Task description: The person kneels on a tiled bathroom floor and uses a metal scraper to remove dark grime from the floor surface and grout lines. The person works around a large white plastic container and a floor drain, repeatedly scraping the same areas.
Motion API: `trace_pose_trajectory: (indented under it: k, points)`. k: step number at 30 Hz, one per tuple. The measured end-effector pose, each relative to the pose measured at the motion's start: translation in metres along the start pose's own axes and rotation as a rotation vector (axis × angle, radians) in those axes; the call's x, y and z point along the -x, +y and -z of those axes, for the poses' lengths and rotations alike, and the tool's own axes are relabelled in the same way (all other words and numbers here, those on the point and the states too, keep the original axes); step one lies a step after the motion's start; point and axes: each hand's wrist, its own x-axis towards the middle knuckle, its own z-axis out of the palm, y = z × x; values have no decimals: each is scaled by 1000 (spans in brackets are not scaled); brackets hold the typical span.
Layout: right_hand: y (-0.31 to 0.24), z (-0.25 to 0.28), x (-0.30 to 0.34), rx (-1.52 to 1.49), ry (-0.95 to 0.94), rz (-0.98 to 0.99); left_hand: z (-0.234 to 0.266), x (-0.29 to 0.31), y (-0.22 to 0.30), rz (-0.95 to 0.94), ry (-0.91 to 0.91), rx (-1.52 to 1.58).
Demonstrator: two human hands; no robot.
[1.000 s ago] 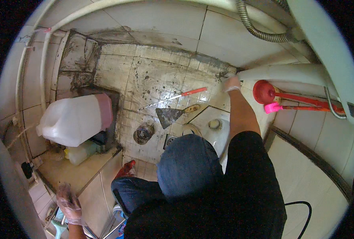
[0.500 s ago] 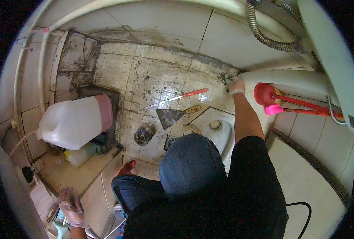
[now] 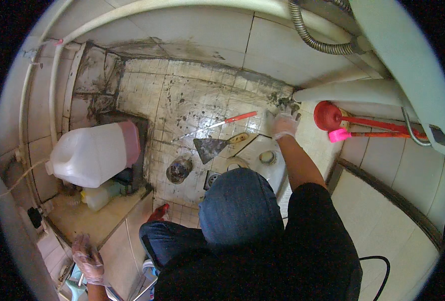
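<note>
My right hand [image 3: 285, 125], in a thin clear glove, is low over the floor near the base of the wall. Its fingers are bent down beside a clump of dark grime [image 3: 285, 104]; what they hold, if anything, I cannot make out. My left hand [image 3: 88, 258], gloved the same way, lies with its fingers stretched out on the edge of a tan ledge [image 3: 104, 213]. Left of my right hand, a long thin tool with a red handle [image 3: 241, 117] lies on the dirty tiles. Below that is a wide scraper [image 3: 211, 149] with a worn handle.
A large white jug with pink liquid [image 3: 94, 152] stands on the left, above a smaller bottle [image 3: 100, 195]. A grimy cup [image 3: 179, 169] sits beside a floor drain [image 3: 212, 180]. On the right are a red plunger [image 3: 327, 116], a pink brush [image 3: 339, 135] and a white pipe [image 3: 350, 93].
My right hand has moved left and slightly toward me, away from the wall pipe. My left hand stays on the ledge. The whole view has shifted a little.
</note>
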Motion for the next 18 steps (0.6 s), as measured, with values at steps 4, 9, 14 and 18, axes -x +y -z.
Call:
trace_pose_trajectory:
  k: [4,9,14,18]
  points:
    - [-15,23,-2,-40,-85,-45,3,3,7,3,3,5]
    - [-9,29,-14,-2,-84,-127,3,1,11,-32,53,35]
    - [26,4,-20,-141,-228,-73,0,12,5,41,4,52]
    - [34,-23,-7,-159,-102,-173,-5,20,-13,-6,47,-28]
